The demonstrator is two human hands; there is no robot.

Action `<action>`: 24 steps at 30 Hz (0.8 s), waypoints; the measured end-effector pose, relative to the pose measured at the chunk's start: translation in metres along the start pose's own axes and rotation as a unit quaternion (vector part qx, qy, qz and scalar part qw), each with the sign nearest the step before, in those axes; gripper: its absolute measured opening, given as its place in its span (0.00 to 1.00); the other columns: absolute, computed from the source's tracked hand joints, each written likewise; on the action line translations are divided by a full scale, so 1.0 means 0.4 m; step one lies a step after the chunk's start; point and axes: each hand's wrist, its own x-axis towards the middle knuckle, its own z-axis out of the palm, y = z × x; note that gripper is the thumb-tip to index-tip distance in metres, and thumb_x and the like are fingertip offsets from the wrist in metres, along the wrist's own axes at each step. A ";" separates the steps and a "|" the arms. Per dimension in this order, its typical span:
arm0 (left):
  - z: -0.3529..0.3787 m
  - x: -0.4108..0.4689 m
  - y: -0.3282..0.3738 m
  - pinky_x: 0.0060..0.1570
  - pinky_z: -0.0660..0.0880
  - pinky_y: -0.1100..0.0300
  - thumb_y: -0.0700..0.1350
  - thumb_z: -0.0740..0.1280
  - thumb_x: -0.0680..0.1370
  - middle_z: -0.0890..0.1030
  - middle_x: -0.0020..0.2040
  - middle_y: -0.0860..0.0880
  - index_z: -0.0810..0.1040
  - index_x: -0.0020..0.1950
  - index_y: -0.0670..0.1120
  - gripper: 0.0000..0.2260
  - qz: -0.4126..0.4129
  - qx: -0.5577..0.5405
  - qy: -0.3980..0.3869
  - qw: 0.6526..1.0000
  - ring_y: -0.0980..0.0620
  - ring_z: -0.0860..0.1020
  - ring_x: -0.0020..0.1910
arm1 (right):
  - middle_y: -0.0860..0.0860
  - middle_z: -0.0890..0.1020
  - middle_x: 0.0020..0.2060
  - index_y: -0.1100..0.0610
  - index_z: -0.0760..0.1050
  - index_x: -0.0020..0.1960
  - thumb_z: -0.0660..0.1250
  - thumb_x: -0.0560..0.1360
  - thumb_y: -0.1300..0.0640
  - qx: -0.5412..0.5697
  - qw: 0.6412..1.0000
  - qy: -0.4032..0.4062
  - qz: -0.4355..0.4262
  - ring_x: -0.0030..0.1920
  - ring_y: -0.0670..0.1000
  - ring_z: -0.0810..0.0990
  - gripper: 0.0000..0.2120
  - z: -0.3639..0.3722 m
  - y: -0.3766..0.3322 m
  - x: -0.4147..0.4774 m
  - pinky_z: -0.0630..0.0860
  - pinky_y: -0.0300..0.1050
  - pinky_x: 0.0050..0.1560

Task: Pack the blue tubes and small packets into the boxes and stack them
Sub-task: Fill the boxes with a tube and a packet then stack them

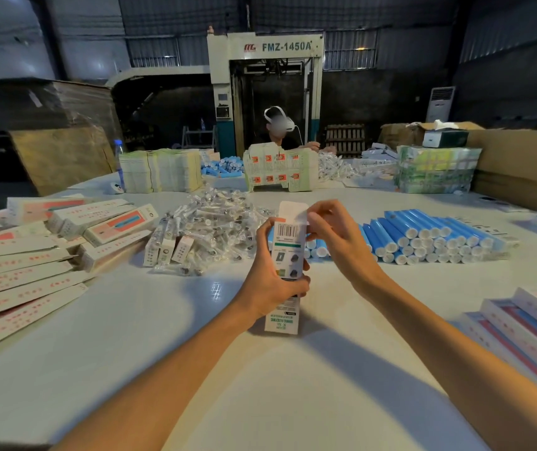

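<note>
One box point(286, 255) is held near upright over the table point(163, 320), its long axis running away from the wearer and its flapped end farthest. Its middle is gripped by the left hand point(270, 281). The top flap point(291, 211) is pinched by the right hand point(335, 236). The blue tubes point(430, 236) are stacked just beyond, to the right and nearer the right hand. The small packets point(208, 222) are heaped beyond, to the left.

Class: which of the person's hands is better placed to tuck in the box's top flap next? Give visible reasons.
Right hand: its fingers pinch the top flap, while the left hand grips the box around its middle, steadying it.
</note>
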 end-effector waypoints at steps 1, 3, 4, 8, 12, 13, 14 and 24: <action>-0.001 0.000 -0.001 0.42 0.84 0.51 0.29 0.76 0.69 0.79 0.58 0.41 0.59 0.75 0.66 0.48 -0.005 -0.006 -0.010 1.000 0.48 0.84 0.50 | 0.50 0.86 0.52 0.56 0.70 0.62 0.63 0.85 0.53 0.003 1.000 0.005 0.003 0.51 0.51 0.85 0.09 -0.005 -0.010 0.014 0.83 0.46 0.51; -0.005 0.000 -0.002 0.41 0.83 0.51 0.28 0.76 0.69 0.80 0.56 0.41 0.58 0.76 0.64 0.48 -0.014 -0.014 -0.028 0.999 0.48 0.84 0.49 | 0.51 0.88 0.50 0.57 0.69 0.63 0.64 0.84 0.57 -0.020 0.999 -0.022 0.022 0.51 0.54 0.85 0.09 -0.012 -0.024 0.037 0.84 0.49 0.52; -0.008 0.000 -0.001 0.40 0.83 0.52 0.28 0.75 0.69 0.81 0.56 0.42 0.58 0.76 0.64 0.48 -0.016 -0.015 -0.034 0.999 0.48 0.84 0.49 | 0.51 0.88 0.49 0.58 0.71 0.63 0.65 0.84 0.58 -0.039 0.998 -0.039 0.028 0.52 0.54 0.85 0.09 -0.015 -0.027 0.045 0.85 0.50 0.51; -0.020 0.000 0.002 0.39 0.82 0.54 0.28 0.76 0.69 0.82 0.54 0.43 0.58 0.77 0.64 0.48 -0.022 -0.002 -0.048 0.999 0.48 0.84 0.49 | 0.51 0.87 0.45 0.60 0.74 0.56 0.66 0.83 0.63 -0.121 0.991 -0.044 -0.044 0.46 0.52 0.86 0.03 -0.023 -0.025 0.047 0.84 0.47 0.43; -0.019 0.000 0.007 0.38 0.83 0.52 0.27 0.76 0.70 0.80 0.58 0.41 0.57 0.78 0.62 0.49 -0.023 0.002 -0.050 0.998 0.47 0.85 0.49 | 0.43 0.83 0.47 0.60 0.75 0.51 0.65 0.82 0.64 -0.213 0.971 -0.012 -0.105 0.46 0.39 0.83 0.02 -0.011 -0.008 0.035 0.81 0.37 0.38; -0.020 -0.001 0.007 0.37 0.82 0.53 0.26 0.76 0.70 0.80 0.58 0.41 0.57 0.78 0.61 0.49 -0.023 0.003 -0.049 0.999 0.48 0.85 0.49 | 0.46 0.84 0.48 0.60 0.75 0.51 0.65 0.83 0.64 -0.217 0.970 -0.009 -0.106 0.45 0.39 0.83 0.02 -0.010 -0.004 0.034 0.81 0.38 0.38; -0.021 -0.002 0.007 0.37 0.82 0.53 0.26 0.75 0.70 0.80 0.57 0.41 0.57 0.78 0.59 0.48 -0.024 0.003 -0.049 0.999 0.48 0.84 0.48 | 0.48 0.84 0.48 0.60 0.75 0.52 0.64 0.83 0.64 -0.218 0.970 -0.010 -0.106 0.45 0.41 0.83 0.02 -0.011 -0.004 0.033 0.82 0.40 0.38; -0.029 -0.008 0.015 0.40 0.84 0.53 0.28 0.76 0.71 0.84 0.51 0.47 0.58 0.75 0.67 0.47 -0.043 0.019 -0.051 0.998 0.47 0.85 0.47 | 0.52 0.88 0.50 0.55 0.81 0.53 0.69 0.82 0.55 -0.002 0.997 -0.061 0.037 0.55 0.53 0.86 0.04 -0.018 -0.029 0.016 0.85 0.51 0.53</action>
